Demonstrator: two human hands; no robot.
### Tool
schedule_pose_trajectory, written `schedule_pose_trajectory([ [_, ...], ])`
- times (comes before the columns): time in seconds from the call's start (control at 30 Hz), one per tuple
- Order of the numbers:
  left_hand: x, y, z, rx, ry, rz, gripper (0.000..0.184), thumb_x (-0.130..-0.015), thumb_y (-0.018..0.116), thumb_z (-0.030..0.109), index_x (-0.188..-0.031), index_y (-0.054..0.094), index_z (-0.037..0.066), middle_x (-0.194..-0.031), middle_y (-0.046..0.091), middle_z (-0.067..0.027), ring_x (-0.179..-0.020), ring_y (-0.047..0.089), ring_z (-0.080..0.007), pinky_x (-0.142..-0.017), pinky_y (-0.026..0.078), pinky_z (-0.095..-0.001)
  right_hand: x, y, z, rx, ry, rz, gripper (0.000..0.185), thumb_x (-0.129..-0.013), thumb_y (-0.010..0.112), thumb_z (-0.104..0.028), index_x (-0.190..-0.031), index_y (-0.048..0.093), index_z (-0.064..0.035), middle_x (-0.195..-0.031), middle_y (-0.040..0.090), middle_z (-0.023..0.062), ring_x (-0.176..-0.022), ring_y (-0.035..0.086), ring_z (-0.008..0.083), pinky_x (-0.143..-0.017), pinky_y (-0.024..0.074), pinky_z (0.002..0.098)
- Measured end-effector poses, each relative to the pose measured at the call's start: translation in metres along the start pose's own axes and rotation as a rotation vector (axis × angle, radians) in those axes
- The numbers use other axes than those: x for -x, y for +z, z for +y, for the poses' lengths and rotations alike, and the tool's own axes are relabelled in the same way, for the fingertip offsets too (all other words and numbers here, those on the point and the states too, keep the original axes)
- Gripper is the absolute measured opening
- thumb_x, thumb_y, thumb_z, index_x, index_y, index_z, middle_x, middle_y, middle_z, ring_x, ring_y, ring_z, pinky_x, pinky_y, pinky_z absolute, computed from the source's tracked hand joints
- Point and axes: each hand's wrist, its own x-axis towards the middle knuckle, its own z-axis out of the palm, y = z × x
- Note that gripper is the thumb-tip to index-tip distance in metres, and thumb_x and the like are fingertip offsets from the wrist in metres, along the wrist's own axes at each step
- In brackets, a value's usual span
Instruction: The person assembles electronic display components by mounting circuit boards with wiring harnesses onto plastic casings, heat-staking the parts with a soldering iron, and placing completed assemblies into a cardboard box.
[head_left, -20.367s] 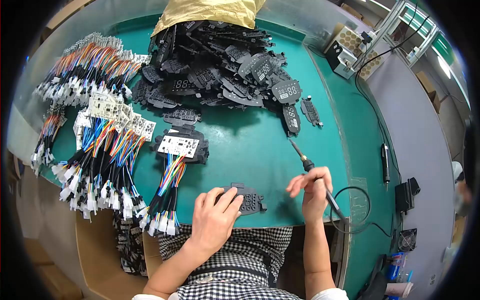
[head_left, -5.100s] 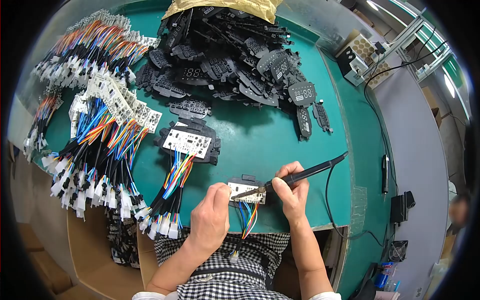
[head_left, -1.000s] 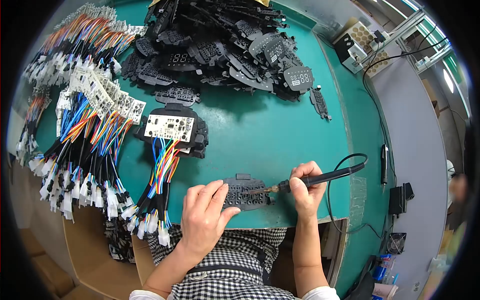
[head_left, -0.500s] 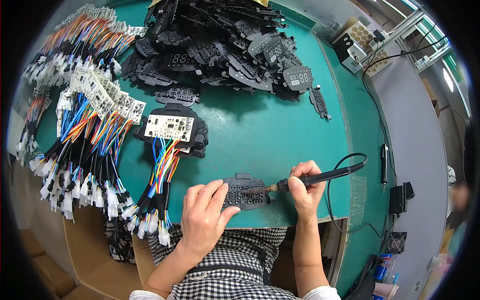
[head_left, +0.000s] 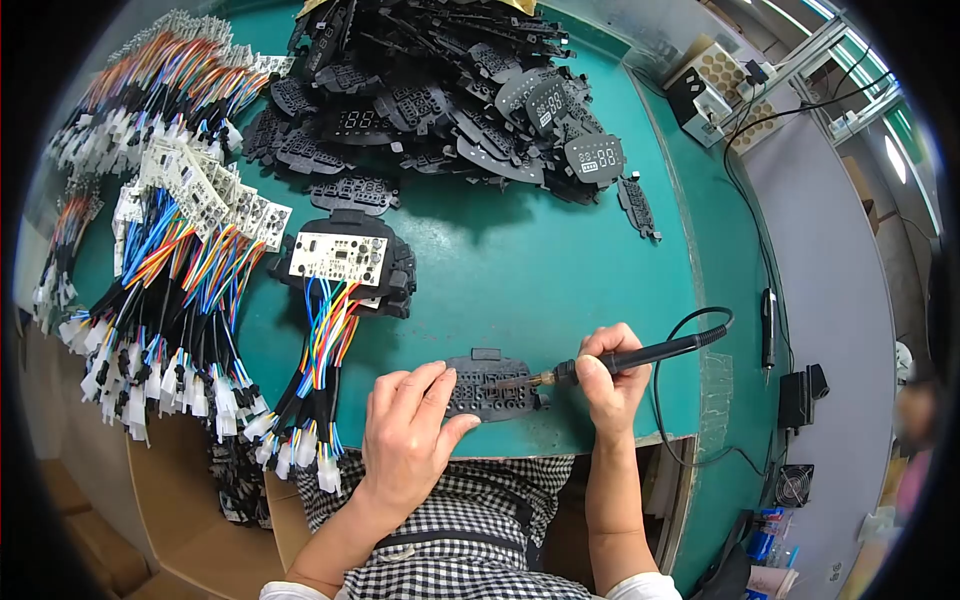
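Observation:
A black plastic panel [head_left: 490, 392] lies on the green mat near the front edge. My left hand [head_left: 410, 430] rests at its left end, with the fingertips on the panel and the thumb a little apart. In my right hand [head_left: 612, 375] is a soldering iron [head_left: 660, 350], held like a pen between thumb and fingers. Its metal tip points left and is over the middle of the panel; whether it touches is too small to tell. Up and to the left, a white circuit board [head_left: 338, 258] with coloured wires sits on stacked black panels [head_left: 400, 270].
Black panels [head_left: 430, 110] are heaped at the back. Wired boards with white connectors [head_left: 190, 330] cover the left side. The iron's cable [head_left: 657, 420] loops at the right, near a black pen-like tool [head_left: 768, 330] and a small fan [head_left: 793, 485]. Part of a person shows far right.
Since about 5 seconds ago, the wired board is gone from the panel at the front. Over the last second both hands and the iron have stayed nearly still.

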Motion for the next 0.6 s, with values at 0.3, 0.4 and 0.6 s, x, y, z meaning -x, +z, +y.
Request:
schedule_pose_trajectory([
  [0.3, 0.001, 0.002, -0.001, 0.01, 0.003, 0.012, 0.045, -0.061, 0.075, 0.017, -0.101, 0.061, -0.002, -0.105, 0.058, -0.0092, -0.091, 0.051, -0.0268, -0.079, 0.042, -0.0367, 0.0, -0.001, -0.001, 0.004, 0.014, -0.028, 0.014, -0.071, 0.064, -0.003, -0.069, 0.05, -0.0045, -0.061, 0.047, -0.0035, -0.054, 0.038, 0.0038, -0.048, 0.0288, 0.0198],
  [0.4, 0.002, 0.003, -0.002, 0.015, 0.002, 0.011, 0.045, -0.061, 0.075, 0.017, -0.1, 0.061, -0.001, -0.105, 0.058, -0.0088, -0.091, 0.051, -0.0268, -0.079, 0.042, -0.0365, 0.001, -0.002, 0.0, 0.032, 0.016, -0.021, 0.014, -0.069, 0.063, -0.003, -0.068, 0.049, -0.0051, -0.06, 0.046, -0.0039, -0.053, 0.037, 0.0044, -0.048, 0.0285, 0.0207],
  [0.6, 0.004, -0.018, 0.004, 0.014, 0.06, -0.014, 0.049, -0.071, 0.071, 0.02, -0.113, 0.057, 0.001, -0.116, 0.053, -0.0135, -0.096, 0.05, -0.0292, -0.086, 0.042, -0.0384, -0.004, -0.007, 0.01, -0.142, -0.136, 0.146, 0.013, -0.076, 0.051, 0.002, -0.075, 0.042, -0.0068, -0.069, 0.038, -0.0014, -0.06, 0.035, 0.0077, -0.054, 0.0301, 0.0228],
])
